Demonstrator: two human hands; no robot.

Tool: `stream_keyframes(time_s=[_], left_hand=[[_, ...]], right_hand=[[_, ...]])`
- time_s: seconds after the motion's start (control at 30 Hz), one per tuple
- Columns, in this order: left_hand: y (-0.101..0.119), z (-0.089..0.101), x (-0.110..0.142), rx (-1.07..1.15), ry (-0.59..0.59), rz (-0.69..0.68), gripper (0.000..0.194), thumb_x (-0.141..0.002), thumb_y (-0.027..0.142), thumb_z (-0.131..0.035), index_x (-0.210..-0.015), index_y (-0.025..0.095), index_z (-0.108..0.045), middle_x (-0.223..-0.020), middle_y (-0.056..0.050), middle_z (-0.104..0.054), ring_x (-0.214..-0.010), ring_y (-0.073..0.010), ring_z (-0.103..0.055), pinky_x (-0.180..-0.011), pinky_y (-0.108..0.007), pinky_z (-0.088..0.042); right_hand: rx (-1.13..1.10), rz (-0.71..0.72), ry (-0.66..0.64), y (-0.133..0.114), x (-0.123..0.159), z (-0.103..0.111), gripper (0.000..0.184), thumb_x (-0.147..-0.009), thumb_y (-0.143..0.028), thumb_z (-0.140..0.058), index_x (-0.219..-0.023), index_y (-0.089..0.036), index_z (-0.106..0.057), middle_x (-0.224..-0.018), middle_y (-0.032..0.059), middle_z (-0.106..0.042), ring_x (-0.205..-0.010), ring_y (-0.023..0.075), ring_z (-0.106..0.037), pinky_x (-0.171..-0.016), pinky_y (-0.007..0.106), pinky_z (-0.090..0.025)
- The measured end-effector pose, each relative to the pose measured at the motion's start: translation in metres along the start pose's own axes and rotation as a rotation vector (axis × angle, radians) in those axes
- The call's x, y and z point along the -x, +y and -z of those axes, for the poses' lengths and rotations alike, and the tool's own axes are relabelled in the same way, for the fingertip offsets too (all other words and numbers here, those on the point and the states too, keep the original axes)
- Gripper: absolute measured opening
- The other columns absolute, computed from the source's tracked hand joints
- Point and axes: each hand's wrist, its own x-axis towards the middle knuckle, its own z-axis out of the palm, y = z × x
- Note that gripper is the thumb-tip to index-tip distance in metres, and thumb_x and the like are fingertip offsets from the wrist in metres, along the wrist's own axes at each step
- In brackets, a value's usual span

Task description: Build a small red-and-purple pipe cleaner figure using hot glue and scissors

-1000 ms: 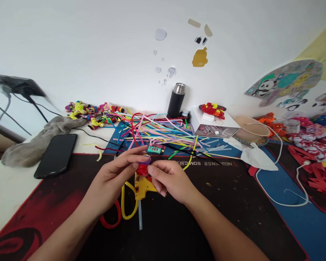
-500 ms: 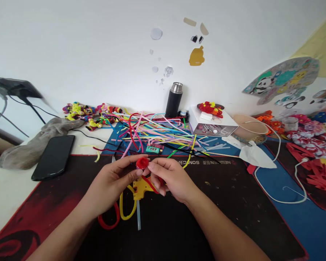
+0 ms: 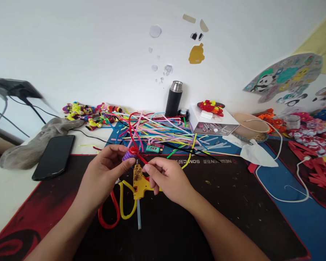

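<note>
Pinched between the thumb and fingers of my left hand (image 3: 104, 174) is a small coiled pipe-cleaner piece (image 3: 128, 154), purple along its side and red at the top. A red pipe cleaner (image 3: 143, 158) runs from that top to my right hand (image 3: 170, 179), whose thumb and forefinger close on it. Under my hands lies a yellow glue gun (image 3: 139, 186), its nozzle just below the coil and a clear glue stick (image 3: 139, 215) out of its back. Scissors (image 3: 121, 204) with red and yellow handles lie to its left, blades mostly hidden by my left hand.
Behind my hands spreads a pile of colourful pipe cleaners (image 3: 163, 130). A black thermos (image 3: 173, 101) and a white box (image 3: 214, 125) stand by the wall. A phone (image 3: 54, 157) lies left; a bowl (image 3: 251, 125) and white cable (image 3: 281, 199) are at right.
The coil has moved left and up and turned, so its purple side now shows. My hands are farther apart, with the red pipe cleaner stretched between them.
</note>
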Motion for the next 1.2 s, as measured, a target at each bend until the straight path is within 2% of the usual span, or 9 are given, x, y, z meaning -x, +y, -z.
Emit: stream_keyframes(time_s=[0.23,0.5,0.73,0.9,1.2], left_hand=[[0.005,-0.002,0.001,-0.065,0.050,-0.015,0.044,-0.075,0.046,-0.098,-0.102,0.023,-0.071,-0.089,0.000,-0.075,-0.081,-0.0205,-0.070,-0.071,-0.029,-0.058],[-0.004,0.001,0.003,-0.307,0.069,-0.107,0.040,-0.084,0.052,-0.089,-0.106,0.023,-0.073,-0.089,-0.001,-0.075,-0.078,-0.0206,-0.068,-0.071,-0.031,-0.054],[-0.007,0.005,0.005,-0.502,0.058,-0.186,0.032,-0.091,0.049,-0.082,-0.111,0.025,-0.076,-0.084,0.000,-0.071,-0.075,-0.0213,-0.065,-0.071,-0.034,-0.050],[-0.001,0.001,0.005,-0.551,0.057,-0.243,0.029,-0.091,0.048,-0.081,-0.111,0.027,-0.080,-0.077,0.002,-0.067,-0.069,-0.0212,-0.062,-0.070,-0.035,-0.049],[-0.001,-0.005,0.003,-0.596,0.006,-0.334,0.018,-0.091,0.039,-0.076,-0.104,0.027,-0.079,-0.080,0.001,-0.069,-0.066,-0.0203,-0.063,-0.067,-0.033,-0.051]], right_hand=[[-0.057,0.010,-0.015,-0.010,0.002,0.003,0.031,-0.103,-0.048,-0.068,-0.091,-0.020,-0.069,-0.061,-0.0057,-0.062,-0.044,0.0092,-0.055,-0.046,0.021,-0.043],[0.150,0.127,0.050,-0.011,0.004,0.003,0.030,-0.105,-0.044,-0.065,-0.090,-0.020,-0.075,-0.057,-0.0045,-0.060,-0.047,0.0118,-0.054,-0.050,0.024,-0.041],[0.191,0.191,0.047,-0.013,0.005,0.007,0.033,-0.104,-0.045,-0.066,-0.086,-0.020,-0.077,-0.066,-0.0009,-0.066,-0.057,0.0130,-0.056,-0.055,0.025,-0.040],[0.276,0.246,0.013,-0.014,0.007,0.007,0.030,-0.105,-0.042,-0.068,-0.087,-0.020,-0.079,-0.076,0.0008,-0.074,-0.064,0.0138,-0.060,-0.059,0.025,-0.041],[0.378,0.300,0.025,-0.013,0.007,0.007,0.030,-0.107,-0.040,-0.066,-0.089,-0.021,-0.079,-0.074,0.0002,-0.073,-0.064,0.0141,-0.060,-0.061,0.027,-0.039]])
